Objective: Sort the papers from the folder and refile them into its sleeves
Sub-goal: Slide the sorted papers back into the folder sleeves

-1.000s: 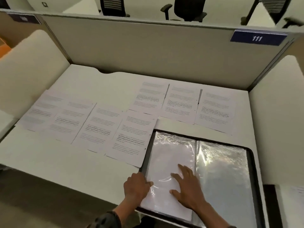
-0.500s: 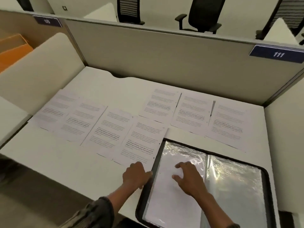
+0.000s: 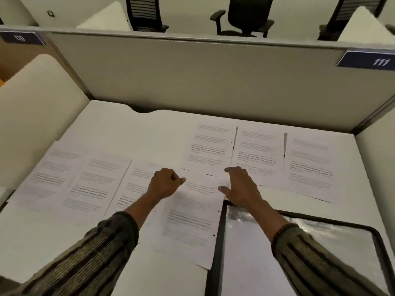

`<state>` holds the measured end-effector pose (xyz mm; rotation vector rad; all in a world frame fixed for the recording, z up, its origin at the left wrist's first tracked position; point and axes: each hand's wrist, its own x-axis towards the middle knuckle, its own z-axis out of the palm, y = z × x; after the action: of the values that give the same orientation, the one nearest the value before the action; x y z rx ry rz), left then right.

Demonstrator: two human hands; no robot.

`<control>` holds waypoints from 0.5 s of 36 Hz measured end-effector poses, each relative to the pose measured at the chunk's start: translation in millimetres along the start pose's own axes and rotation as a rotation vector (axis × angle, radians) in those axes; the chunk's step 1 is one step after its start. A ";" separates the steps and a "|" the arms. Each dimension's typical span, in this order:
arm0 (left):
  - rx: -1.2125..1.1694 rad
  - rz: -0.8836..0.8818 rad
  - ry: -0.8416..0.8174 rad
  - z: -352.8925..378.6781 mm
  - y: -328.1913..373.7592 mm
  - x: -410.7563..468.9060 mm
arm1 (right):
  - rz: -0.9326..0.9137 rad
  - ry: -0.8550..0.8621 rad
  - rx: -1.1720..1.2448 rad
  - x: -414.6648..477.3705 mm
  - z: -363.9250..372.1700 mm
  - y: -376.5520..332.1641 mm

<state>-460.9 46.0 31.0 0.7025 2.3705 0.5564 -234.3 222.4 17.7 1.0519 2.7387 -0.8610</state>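
Note:
A black display folder (image 3: 218, 242) lies open at the front right of the white desk, its clear plastic sleeves (image 3: 310, 248) shining. Printed sheets lie spread over the desk: three in a back row (image 3: 256, 150) and several in a front row (image 3: 92, 184). The front-row sheet nearest the folder (image 3: 190, 223) lies against its left rim. My left hand (image 3: 165, 185) rests with curled fingers on that sheet's upper left part; nothing shows in it. My right hand (image 3: 240, 186) is spread flat over the sheet's top right corner, its wrist above the folder's top left corner.
Grey partition panels (image 3: 213, 82) wall the desk at the back, with a rounded cream divider (image 3: 32, 116) on the left and another on the right. A blue label reading 111 (image 3: 367, 60) hangs at the upper right. Office chairs (image 3: 245, 16) stand beyond the partition.
Both hands have left the folder's left sleeve and moved up and left onto the sheet beside the folder. The view has tilted up and closer.

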 end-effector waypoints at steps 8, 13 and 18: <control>0.032 -0.011 -0.035 -18.5 15.4 113.7 | 0.048 -0.104 -0.188 72.6 28.7 -11.9; -0.026 -0.010 0.036 -13.9 27.4 149.8 | 0.109 -0.136 -0.174 95.0 39.6 -20.1; -0.120 -0.089 -0.004 1.7 45.2 171.5 | 0.144 -0.138 -0.147 99.1 44.1 -25.1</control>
<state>-560.9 183.7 -18.7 0.5412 2.3301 0.6520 -330.9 242.4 -33.9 1.1011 2.5335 -0.6737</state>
